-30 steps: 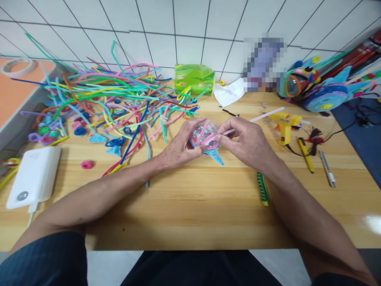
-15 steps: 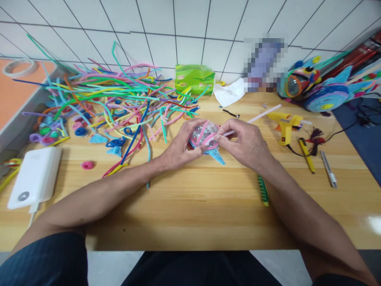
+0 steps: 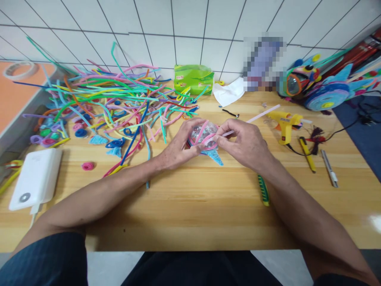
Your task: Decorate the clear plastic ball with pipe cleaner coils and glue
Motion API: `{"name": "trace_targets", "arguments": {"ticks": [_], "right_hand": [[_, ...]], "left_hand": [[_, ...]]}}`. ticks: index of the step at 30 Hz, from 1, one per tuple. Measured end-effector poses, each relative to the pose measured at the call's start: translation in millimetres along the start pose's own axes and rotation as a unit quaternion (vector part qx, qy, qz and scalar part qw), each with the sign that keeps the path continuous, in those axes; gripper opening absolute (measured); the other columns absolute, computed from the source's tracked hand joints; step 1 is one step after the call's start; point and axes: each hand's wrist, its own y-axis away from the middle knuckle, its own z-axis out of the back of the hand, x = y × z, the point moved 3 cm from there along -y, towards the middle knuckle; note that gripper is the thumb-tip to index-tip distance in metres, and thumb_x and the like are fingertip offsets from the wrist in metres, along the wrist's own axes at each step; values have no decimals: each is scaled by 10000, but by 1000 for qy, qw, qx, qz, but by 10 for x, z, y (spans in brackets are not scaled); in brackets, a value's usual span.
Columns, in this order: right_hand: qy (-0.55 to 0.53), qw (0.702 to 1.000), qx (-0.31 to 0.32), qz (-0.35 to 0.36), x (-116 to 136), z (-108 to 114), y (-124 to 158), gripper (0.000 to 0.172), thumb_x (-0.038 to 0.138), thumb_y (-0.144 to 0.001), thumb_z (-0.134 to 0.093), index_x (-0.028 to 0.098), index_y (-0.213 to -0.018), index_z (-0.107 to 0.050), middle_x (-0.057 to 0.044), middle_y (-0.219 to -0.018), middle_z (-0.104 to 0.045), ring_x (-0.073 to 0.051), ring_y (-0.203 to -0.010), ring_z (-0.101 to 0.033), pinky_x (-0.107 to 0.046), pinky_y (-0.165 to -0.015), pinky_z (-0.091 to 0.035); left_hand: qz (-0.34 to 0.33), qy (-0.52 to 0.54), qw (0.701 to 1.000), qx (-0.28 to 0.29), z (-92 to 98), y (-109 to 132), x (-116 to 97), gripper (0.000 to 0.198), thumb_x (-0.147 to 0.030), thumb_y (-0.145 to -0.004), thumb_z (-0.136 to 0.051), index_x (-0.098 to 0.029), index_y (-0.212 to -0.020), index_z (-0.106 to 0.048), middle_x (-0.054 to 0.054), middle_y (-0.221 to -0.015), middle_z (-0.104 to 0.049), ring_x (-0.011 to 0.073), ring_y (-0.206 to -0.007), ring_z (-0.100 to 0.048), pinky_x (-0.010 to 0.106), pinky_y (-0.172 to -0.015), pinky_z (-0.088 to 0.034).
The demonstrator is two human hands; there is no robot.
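Note:
Between my hands is a small craft piece with a clear domed body [image 3: 197,135], pink pipe-cleaner bands across it and a blue fuzzy fin [image 3: 214,156] pointing toward me. My left hand [image 3: 183,143] wraps around its left side, thumb along the near edge. My right hand [image 3: 242,143] pinches a pale pink pipe cleaner [image 3: 263,114] against the piece's right side. One end of this pipe cleaner meets the pink band; the other sticks out past my knuckles to the upper right. My fingertips hide the exact contact spot.
Many coloured pipe cleaners [image 3: 119,89] pile at the left, with a white power bank [image 3: 37,178] nearer. A green tissue pack [image 3: 193,79] stands by the wall. At right lie a yellow glue gun [image 3: 285,126], cutters [image 3: 329,169] and finished fish crafts [image 3: 327,97]. A green-yellow handle [image 3: 263,190] lies beside my right forearm.
Almost nothing differs. The view shifts slightly, and both hands keep the same hold on the craft piece and the pale pink pipe cleaner.

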Motion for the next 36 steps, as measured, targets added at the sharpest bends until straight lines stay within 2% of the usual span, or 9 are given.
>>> {"name": "trace_targets", "arguments": {"ticks": [10,20,36], "right_hand": [[-11,1000,17,1,0,27,-6,73,180,-834,-723,231,-804,-680,-15,-834,-777,-193,-748,-709,-327,-709,-528],[-7,1000,13,-6,-46,71,1,59,226,-859,-752,247,-826,-708,-17,-841,-780,-205,-755,-714,-340,-698,-547],[1,1000,1,-24,-52,31,9,92,185,-850,-717,231,-779,-680,-17,-808,-763,-198,-735,-698,-349,-709,-533]], "left_hand": [[11,-3,1000,-4,-4,-1,-8,696,-466,-945,-756,-262,-1546,-471,144,-1540,-555,326,-1444,-550,518,-1226,-479],[28,23,999,-13,-21,5,-13,705,-503,-939,-768,-266,-1532,-469,145,-1506,-581,321,-1377,-600,516,-1169,-528],[21,7,1000,-14,-21,19,-5,715,-544,-962,-737,-253,-1548,-449,148,-1520,-575,313,-1386,-595,493,-1185,-519]]}}
